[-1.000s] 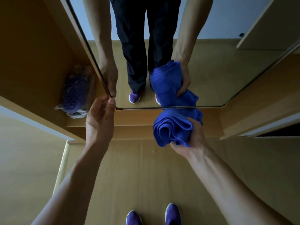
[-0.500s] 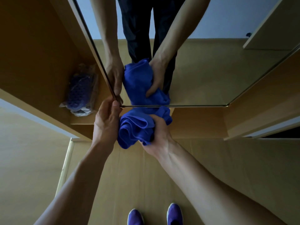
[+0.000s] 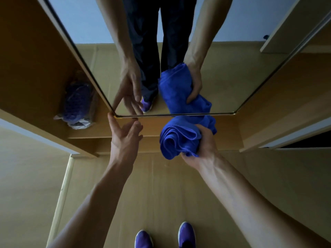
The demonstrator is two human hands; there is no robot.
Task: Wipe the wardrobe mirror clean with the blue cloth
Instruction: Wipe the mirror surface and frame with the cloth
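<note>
We see no readable writing as our right hand (image 3: 202, 149) clenches the bunched blue cloth (image 3: 179, 136), its long axis pointing at the mirror (image 3: 223, 77) and its far end pressed to the bottom edge, while our left hand (image 3: 125, 138) is released, fingertips at the mirror's bottom-left corner.

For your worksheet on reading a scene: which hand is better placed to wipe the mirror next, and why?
The right hand: it grips the bunched blue cloth at the mirror's bottom edge. The left hand is open and empty.
</note>
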